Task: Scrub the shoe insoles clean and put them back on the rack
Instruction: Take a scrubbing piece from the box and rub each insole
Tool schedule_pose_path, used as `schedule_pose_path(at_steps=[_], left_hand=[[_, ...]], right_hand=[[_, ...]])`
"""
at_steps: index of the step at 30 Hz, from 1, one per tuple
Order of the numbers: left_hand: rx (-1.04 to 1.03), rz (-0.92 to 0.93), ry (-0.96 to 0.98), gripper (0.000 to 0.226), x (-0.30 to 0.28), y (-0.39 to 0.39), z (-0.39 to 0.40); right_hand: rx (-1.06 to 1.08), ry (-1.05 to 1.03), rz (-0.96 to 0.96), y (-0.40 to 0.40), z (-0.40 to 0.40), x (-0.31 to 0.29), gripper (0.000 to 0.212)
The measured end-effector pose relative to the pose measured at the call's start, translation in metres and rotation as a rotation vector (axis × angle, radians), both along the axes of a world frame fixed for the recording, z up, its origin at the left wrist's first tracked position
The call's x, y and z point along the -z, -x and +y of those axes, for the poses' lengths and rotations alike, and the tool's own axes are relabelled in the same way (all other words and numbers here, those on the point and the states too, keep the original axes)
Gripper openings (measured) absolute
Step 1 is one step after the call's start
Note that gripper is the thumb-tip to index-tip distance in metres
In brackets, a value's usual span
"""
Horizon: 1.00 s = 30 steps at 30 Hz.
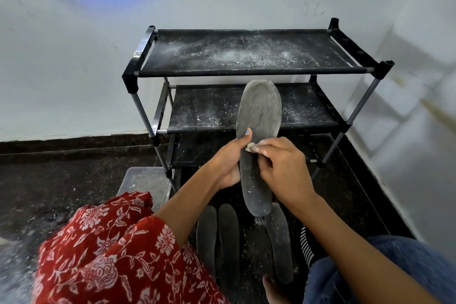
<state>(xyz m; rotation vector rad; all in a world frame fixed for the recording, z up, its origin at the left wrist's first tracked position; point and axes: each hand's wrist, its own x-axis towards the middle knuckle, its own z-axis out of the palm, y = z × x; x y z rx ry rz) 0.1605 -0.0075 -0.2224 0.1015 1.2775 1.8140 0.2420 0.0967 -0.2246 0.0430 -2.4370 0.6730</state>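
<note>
The insole [259,116] I hold in my left hand [228,163] looks like matt grey foam, streaked and scuffed, and my right hand [283,168] presses a small pale wad [249,147] on it, maybe cloth. The rack [246,52] has black fabric shelves dusted with white powder, dull metal tubes and glossy black plastic joints. Three more matt grey insoles [228,234] lie on the dark speckled stone floor [74,175]. My sleeve [111,254] is soft red printed cloth, and the box [145,180] is cloudy clear plastic
</note>
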Motion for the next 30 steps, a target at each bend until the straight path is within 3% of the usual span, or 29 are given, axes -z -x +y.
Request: schedule_pose_path(at_steps=[8, 13, 20, 25, 30], left_hand=[[-0.047, -0.004, -0.027, 0.052, 0.008, 0.005, -0.004], [-0.038, -0.027, 0.002, 0.053, 0.006, 0.005, -0.004], [-0.037, 0.011, 0.003, 0.05, 0.009, 0.005, -0.005], [-0.027, 0.0, 0.041, 0.056, 0.005, 0.005, -0.003], [-0.054, 0.003, 0.017, 0.053, 0.007, 0.006, -0.003]], right_hand=[[-0.127, 0.08, -0.207, -0.003, -0.012, 0.008, 0.014], [-0.052, 0.138, -0.025, 0.001, -0.008, 0.006, 0.021], [-0.171, 0.06, -0.162, -0.004, -0.014, 0.01, 0.016], [-0.049, 0.092, -0.034, 0.0, -0.011, 0.006, 0.016], [-0.131, 0.032, -0.05, -0.001, -0.021, 0.01, 0.017]])
